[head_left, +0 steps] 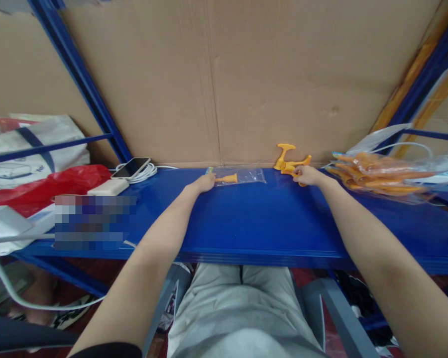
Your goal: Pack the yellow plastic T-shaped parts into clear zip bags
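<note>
Far back on the blue metal shelf point(246, 223), left hand point(203, 183) pinches the clear plastic bag point(242, 175) holding one orange plastic hook; right hand point(306, 175) grips loose orange hooks point(289, 161), best slid in singly.

Blue metal shelf point(246, 223) as worktop, backed by a big brown cardboard sheet point(224, 74) (vertical crease near the middle). Blue diagonal frame struts point(85, 84) at both sides, more cardboard behind them. Grey chair legs point(336, 313) and dim reddish floor point(97, 278) under the shelf.
</note>
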